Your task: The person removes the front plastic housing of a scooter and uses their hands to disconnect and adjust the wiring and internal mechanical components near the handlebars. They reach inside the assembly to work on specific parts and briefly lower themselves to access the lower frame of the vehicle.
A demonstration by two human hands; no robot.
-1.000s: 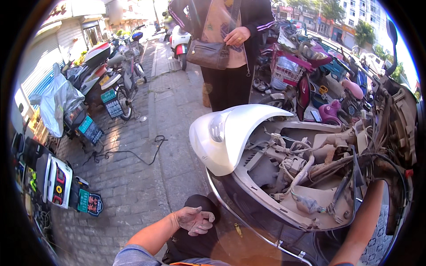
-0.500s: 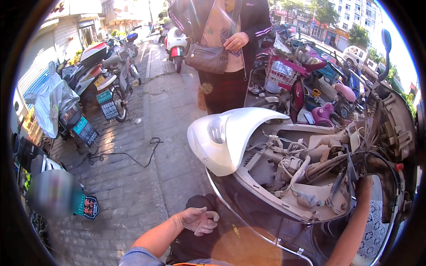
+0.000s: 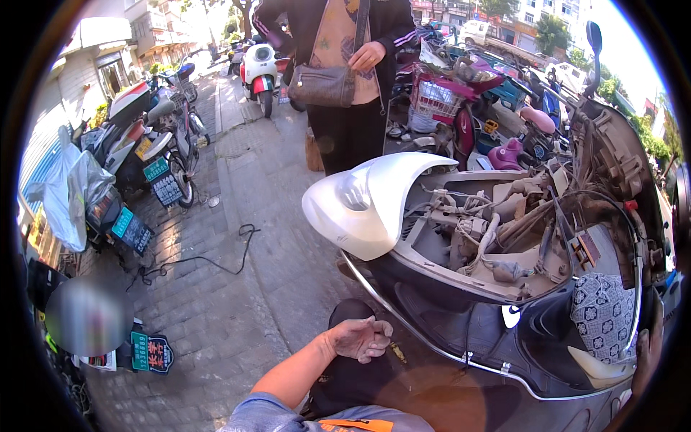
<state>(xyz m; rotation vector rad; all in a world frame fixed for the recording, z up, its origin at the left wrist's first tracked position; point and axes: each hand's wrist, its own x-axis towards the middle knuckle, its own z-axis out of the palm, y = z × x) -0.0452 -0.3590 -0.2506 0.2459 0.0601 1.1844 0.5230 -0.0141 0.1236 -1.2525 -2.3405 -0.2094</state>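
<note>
My left hand [image 3: 361,338], palm up with fingers apart and loosely curled, rests near my bent dark-clad knee [image 3: 344,309], holding nothing. At the far right rim, my right hand [image 3: 648,353] is dim and partly cut off beside the scooter's side; its grip is unclear. Before me is a scooter with exposed wiring and dusty inner plastics [image 3: 497,237], a white front panel with a lamp [image 3: 378,216], a dark footboard [image 3: 461,331] and a patterned grey cover [image 3: 602,317]. A small component with orange strips [image 3: 584,250] sits beside the cables.
A person [image 3: 345,129] with a brown bag stands beyond the scooter. Parked two-wheelers line the left [image 3: 122,209] and crowd the right [image 3: 446,101]. A black cable [image 3: 237,263] lies on the paving [image 3: 216,309]; a white scooter [image 3: 257,68] stands behind.
My right hand has pulled out from inside the scooter toward the right rim. The view has shifted, showing more footboard and cover. My left hand appears farther right.
</note>
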